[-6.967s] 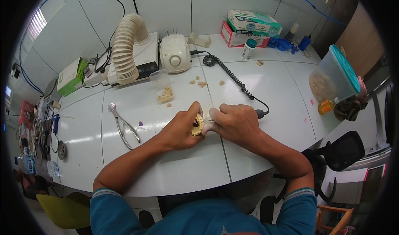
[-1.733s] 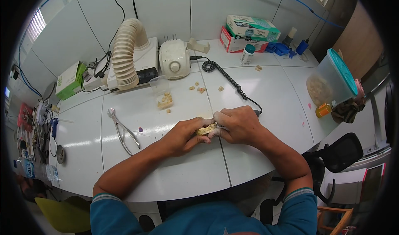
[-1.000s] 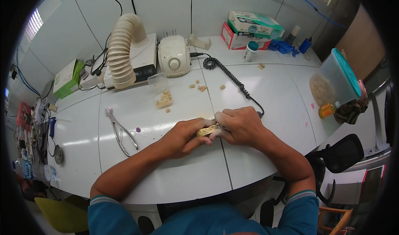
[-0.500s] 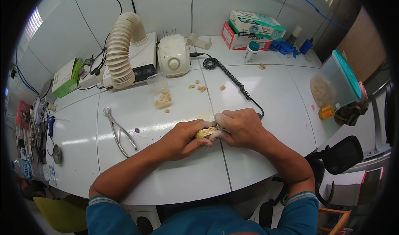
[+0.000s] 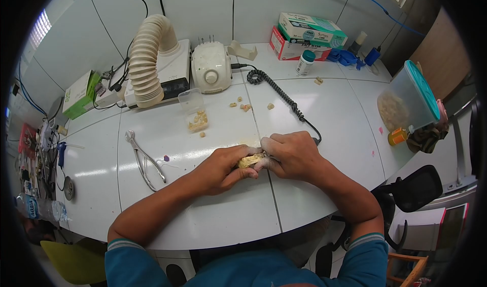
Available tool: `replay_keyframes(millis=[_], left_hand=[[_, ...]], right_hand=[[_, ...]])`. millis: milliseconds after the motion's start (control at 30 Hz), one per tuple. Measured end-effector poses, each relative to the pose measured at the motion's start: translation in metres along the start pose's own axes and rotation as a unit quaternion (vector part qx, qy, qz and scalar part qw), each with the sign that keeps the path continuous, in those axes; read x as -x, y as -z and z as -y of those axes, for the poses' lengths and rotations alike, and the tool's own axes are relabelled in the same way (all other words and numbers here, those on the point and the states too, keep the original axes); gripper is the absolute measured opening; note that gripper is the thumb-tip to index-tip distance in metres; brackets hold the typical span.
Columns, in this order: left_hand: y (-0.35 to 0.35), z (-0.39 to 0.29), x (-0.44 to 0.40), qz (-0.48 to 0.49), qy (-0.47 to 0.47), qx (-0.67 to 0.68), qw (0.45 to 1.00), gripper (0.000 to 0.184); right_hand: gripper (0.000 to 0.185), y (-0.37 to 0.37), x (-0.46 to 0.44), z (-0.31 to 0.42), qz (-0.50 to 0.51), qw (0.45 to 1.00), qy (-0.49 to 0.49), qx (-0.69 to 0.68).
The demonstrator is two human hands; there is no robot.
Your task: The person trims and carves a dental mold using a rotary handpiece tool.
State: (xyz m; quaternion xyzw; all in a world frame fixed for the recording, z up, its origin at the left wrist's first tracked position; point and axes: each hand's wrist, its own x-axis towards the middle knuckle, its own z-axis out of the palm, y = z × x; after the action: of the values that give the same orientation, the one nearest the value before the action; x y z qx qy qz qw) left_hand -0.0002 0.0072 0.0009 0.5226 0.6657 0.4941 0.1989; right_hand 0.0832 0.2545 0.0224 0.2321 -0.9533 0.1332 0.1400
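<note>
Head view: below the white box [image 5: 211, 71], toward me and a little to its right, my left hand [image 5: 225, 169] and right hand [image 5: 294, 155] meet over the table [image 5: 208, 213]. My left fingers and thumb are grasping a yellowish piece [image 5: 250, 160], which lies between my two hands, partly covered by them. My right fingers are curled around a tool, mostly hidden in my fist, its dark end [image 5: 317, 141] poking out behind; I cannot tell whether its tip touches the piece. Pale dust coats my fingertips. From the right side of the box runs a coiled cord [image 5: 278, 93], leading to that tool. Just left of the box bends a ribbed hose [image 5: 144, 64]; on my side of it stand a clear tub [image 5: 190, 102] and, farther left, metal pliers [image 5: 145, 160]. Well to the box's right stands a jar [image 5: 305, 65] with a green cap.
</note>
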Motion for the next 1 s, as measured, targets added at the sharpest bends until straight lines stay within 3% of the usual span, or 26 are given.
replay_keyframes(millis=[1000], left_hand=[[0.0020, -0.0013, -0.0007, 0.000, 0.007, -0.012, 1.000, 0.037]], right_hand=[[0.044, -0.0025, 0.0006, 0.0007, -0.012, 1.000, -0.005, -0.003]])
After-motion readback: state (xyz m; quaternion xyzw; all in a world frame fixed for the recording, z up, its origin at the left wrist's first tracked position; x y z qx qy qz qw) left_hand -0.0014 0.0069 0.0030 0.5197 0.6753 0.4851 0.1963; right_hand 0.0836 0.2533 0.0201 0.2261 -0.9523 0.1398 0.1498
